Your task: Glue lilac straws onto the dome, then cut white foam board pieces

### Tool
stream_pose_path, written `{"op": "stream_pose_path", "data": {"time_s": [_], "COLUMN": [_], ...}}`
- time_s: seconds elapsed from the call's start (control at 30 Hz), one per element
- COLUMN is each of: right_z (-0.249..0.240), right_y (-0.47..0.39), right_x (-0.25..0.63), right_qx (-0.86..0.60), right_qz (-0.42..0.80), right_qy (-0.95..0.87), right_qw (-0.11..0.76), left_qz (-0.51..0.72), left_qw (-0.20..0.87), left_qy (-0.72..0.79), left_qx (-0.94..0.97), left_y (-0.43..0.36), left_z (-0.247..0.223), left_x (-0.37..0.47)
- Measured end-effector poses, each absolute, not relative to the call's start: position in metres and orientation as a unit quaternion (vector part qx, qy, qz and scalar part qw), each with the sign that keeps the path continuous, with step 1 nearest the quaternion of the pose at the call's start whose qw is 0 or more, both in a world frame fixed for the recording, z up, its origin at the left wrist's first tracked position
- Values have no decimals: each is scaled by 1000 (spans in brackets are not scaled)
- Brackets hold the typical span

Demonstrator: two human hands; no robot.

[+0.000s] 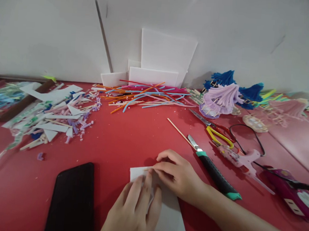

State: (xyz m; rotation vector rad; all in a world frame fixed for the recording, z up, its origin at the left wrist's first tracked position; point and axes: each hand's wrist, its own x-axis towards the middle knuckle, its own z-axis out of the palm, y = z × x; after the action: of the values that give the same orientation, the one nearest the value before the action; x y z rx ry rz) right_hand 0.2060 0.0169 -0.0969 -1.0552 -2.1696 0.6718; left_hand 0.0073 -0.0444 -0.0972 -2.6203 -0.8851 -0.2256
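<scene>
I see the white board (170,217) lying lengthwise toward the far edge of the surface (114,134), left hand (134,208) atop, fingers slightly parted, right hand (178,176) at its far end, closure and hold undeterminable.

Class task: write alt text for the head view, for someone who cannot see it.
A person's left hand and right hand touch a white sheet on a red table. A black phone lies left, a green-and-black knife right; colorful stems lie beyond.
</scene>
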Motion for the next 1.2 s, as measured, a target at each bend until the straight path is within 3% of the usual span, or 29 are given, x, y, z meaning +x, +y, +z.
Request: {"op": "stream_pose_path", "data": {"time_s": [1.2], "right_z": [-99], "right_y": [15], "right_x": [203], "right_qx": [-405], "right_qz": [249], "right_qy": [-824], "right_qw": [307], "left_qz": [-106], "left_qw": [221], "left_qy": [-287], "left_qx": [-926], "left_y": [-38], "left_z": [-105], "left_x": [1]}}
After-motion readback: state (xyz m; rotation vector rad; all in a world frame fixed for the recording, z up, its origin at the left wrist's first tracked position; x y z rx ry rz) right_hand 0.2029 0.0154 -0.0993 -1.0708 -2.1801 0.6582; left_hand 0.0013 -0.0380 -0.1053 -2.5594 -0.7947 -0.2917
